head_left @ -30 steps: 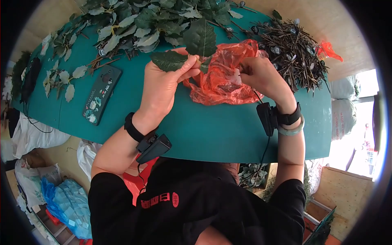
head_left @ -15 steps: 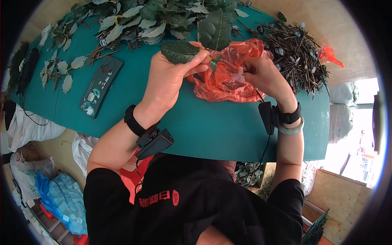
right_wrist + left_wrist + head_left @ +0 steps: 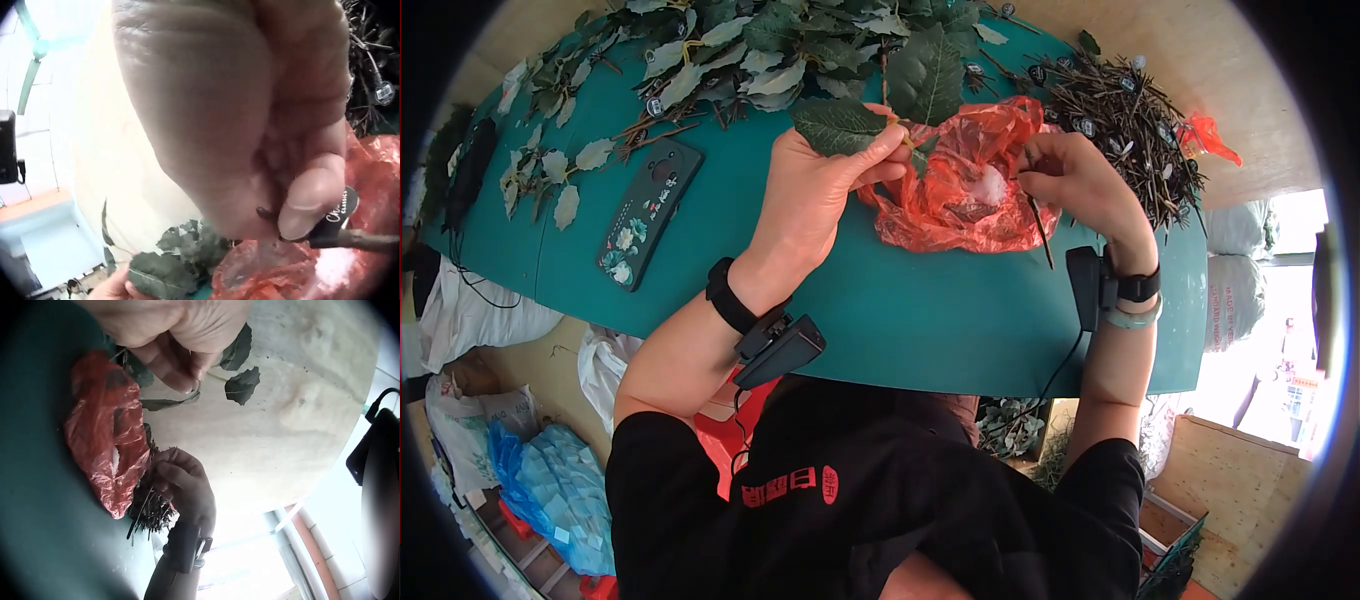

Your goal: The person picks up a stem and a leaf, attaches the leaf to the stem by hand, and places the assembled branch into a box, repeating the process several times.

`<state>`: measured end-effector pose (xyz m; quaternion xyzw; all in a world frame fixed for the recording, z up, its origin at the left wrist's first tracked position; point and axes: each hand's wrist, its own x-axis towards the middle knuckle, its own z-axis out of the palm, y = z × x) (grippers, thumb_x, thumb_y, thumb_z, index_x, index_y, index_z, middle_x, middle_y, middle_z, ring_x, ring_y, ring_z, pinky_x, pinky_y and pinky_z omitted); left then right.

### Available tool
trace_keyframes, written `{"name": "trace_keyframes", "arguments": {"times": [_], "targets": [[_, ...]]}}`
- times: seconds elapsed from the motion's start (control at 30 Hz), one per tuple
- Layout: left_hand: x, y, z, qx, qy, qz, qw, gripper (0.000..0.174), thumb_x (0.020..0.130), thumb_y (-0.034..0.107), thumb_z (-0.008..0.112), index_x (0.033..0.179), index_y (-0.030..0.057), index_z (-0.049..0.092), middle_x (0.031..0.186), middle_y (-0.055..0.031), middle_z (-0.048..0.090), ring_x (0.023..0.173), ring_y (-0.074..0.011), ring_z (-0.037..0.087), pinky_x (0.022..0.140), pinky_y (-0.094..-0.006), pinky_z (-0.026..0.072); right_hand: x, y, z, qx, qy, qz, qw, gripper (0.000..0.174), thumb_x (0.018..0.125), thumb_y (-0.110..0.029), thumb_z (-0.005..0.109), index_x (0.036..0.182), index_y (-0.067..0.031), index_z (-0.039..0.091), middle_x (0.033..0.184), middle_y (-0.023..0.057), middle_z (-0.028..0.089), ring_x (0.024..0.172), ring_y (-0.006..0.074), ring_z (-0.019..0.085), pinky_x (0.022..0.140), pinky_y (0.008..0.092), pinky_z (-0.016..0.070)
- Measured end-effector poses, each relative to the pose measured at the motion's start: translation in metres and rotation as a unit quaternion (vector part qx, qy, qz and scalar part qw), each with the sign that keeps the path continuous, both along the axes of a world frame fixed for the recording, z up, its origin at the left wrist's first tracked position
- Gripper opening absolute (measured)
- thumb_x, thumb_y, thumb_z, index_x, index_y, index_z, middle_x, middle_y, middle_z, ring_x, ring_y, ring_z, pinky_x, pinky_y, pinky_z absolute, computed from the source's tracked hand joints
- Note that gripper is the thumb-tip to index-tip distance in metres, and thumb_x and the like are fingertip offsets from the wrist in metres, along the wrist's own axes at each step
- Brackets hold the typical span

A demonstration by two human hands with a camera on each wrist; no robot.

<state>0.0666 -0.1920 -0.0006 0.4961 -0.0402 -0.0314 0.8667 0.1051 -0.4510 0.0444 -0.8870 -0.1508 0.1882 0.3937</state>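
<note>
My left hand (image 3: 805, 200) pinches the stem of an artificial leaf sprig (image 3: 927, 80) between thumb and fingertips, its broad green leaves spreading above the table. Beside it, my right hand (image 3: 1090, 185) grips a thin dark twig (image 3: 1042, 235) whose lower end points down past the fingers. A black tag with white lettering (image 3: 342, 206) sits on that twig, close to the thumb in the right wrist view. Between the hands lies a crumpled red plastic bag (image 3: 940, 225), opened to show a white patch (image 3: 990, 186) inside.
Loose leaf sprigs (image 3: 770, 60) pile up at the back of the green table (image 3: 920, 330). A heap of dark twigs with round tags (image 3: 1125, 140) lies back right. A phone (image 3: 650, 215) rests on the left, near a smaller sprig (image 3: 560, 180).
My right hand has moved right, away from the bag's middle, with the twig now showing below it and the white patch uncovered. The left hand, after a small shift right, holds still with the sprig.
</note>
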Motion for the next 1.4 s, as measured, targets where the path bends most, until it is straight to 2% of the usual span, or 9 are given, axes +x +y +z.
{"name": "trace_keyframes", "arguments": {"times": [0.17, 0.33, 0.43, 0.57, 0.67, 0.83, 0.93, 1.1, 1.4], "targets": [[-0.001, -0.003, 0.000, 0.006, 0.004, 0.001, 1.000, 0.015, 0.085, 0.006, 0.066, 0.097, -0.0017, 0.063, 0.090, -0.0106, 0.067, 0.079, -0.0161, 0.066, 0.070, -0.0252, 0.0557, -0.017, 0.017, 0.022, 0.150, 0.094, 0.017, 0.984, 0.003, 0.078, 0.000, 0.061, 0.081, -0.0001, 0.058, 0.070, -0.0039, 0.057, 0.061, 0.0013, 0.049, 0.051, 0.0199, 0.0393], [-0.006, -0.008, 0.000, 0.008, 0.022, -0.016, 1.000, 0.014, 0.084, 0.002, 0.065, 0.096, -0.0027, 0.061, 0.090, -0.0102, 0.066, 0.079, -0.0165, 0.066, 0.074, -0.0267, 0.0562, -0.052, 0.058, 0.033, 0.178, 0.109, 0.014, 0.978, 0.005, 0.077, 0.001, 0.061, 0.080, 0.0003, 0.058, 0.069, -0.0017, 0.057, 0.059, 0.0024, 0.051, 0.050, 0.0195, 0.0400], [-0.011, -0.013, 0.001, 0.024, 0.027, -0.035, 0.999, 0.014, 0.084, -0.001, 0.064, 0.097, -0.0029, 0.061, 0.091, -0.0102, 0.066, 0.080, -0.0164, 0.066, 0.077, -0.0273, 0.0561, -0.068, 0.074, 0.022, 0.199, -0.080, 0.028, 0.976, 0.006, 0.079, 0.004, 0.060, 0.082, 0.0008, 0.057, 0.068, -0.0012, 0.056, 0.057, 0.0014, 0.050, 0.049, 0.0171, 0.0397], [-0.018, -0.016, 0.000, 0.082, -0.027, -0.018, 0.996, 0.016, 0.084, -0.003, 0.063, 0.099, -0.0027, 0.061, 0.092, -0.0089, 0.066, 0.083, -0.0150, 0.065, 0.077, -0.0259, 0.0551, -0.067, 0.077, 0.020, 0.188, -0.140, -0.028, 0.972, 0.006, 0.079, 0.005, 0.060, 0.082, 0.0017, 0.056, 0.069, -0.0001, 0.055, 0.059, 0.0018, 0.051, 0.050, 0.0178, 0.0405], [-0.019, -0.015, -0.006, 0.015, -0.098, -0.027, 0.995, 0.017, 0.084, -0.004, 0.062, 0.101, -0.0023, 0.061, 0.094, -0.0078, 0.066, 0.087, -0.0133, 0.065, 0.077, -0.0240, 0.0538, -0.065, 0.077, 0.019, 0.181, -0.168, -0.045, 0.968, 0.007, 0.078, 0.005, 0.061, 0.081, 0.0017, 0.056, 0.069, 0.0006, 0.055, 0.059, 0.0026, 0.051, 0.051, 0.0182, 0.0409], [-0.023, -0.015, -0.004, 0.021, -0.119, -0.035, 0.992, 0.017, 0.085, -0.005, 0.061, 0.102, -0.0026, 0.060, 0.097, -0.0071, 0.067, 0.090, -0.0121, 0.064, 0.077, -0.0226, 0.0526, -0.063, 0.078, 0.018, 0.143, -0.247, -0.042, 0.958, 0.008, 0.076, 0.006, 0.062, 0.079, 0.0021, 0.056, 0.069, 0.0027, 0.054, 0.058, 0.0051, 0.052, 0.051, 0.0196, 0.0417], [-0.025, -0.015, 0.002, 0.033, -0.062, -0.036, 0.997, 0.020, 0.081, -0.009, 0.063, 0.100, -0.0037, 0.058, 0.097, -0.0095, 0.064, 0.091, -0.0156, 0.064, 0.081, -0.0260, 0.0527, -0.062, 0.079, 0.016, 0.145, -0.260, -0.033, 0.954, 0.008, 0.075, 0.006, 0.062, 0.079, 0.0025, 0.056, 0.070, 0.0039, 0.054, 0.057, 0.0068, 0.053, 0.051, 0.0202, 0.0417], [-0.025, -0.017, 0.002, 0.040, -0.136, -0.022, 0.990, 0.017, 0.085, -0.006, 0.060, 0.101, -0.0033, 0.060, 0.097, -0.0095, 0.067, 0.089, -0.0125, 0.064, 0.075, -0.0217, 0.0528, -0.063, 0.079, 0.017, 0.137, -0.274, -0.018, 0.952, 0.012, 0.075, 0.002, 0.064, 0.082, 0.0019, 0.054, 0.075, 0.0081, 0.054, 0.056, 0.0156, 0.056, 0.051, 0.0257, 0.0450], [-0.027, -0.016, 0.004, 0.056, -0.140, -0.025, 0.988, 0.018, 0.083, -0.008, 0.061, 0.100, -0.0036, 0.060, 0.096, -0.0094, 0.066, 0.088, -0.0134, 0.064, 0.076, -0.0231, 0.0531, -0.062, 0.080, 0.010, 0.145, -0.275, -0.016, 0.950, 0.012, 0.074, 0.003, 0.065, 0.082, 0.0014, 0.055, 0.076, 0.0079, 0.053, 0.057, 0.0164, 0.056, 0.051, 0.0259, 0.0448]]}}
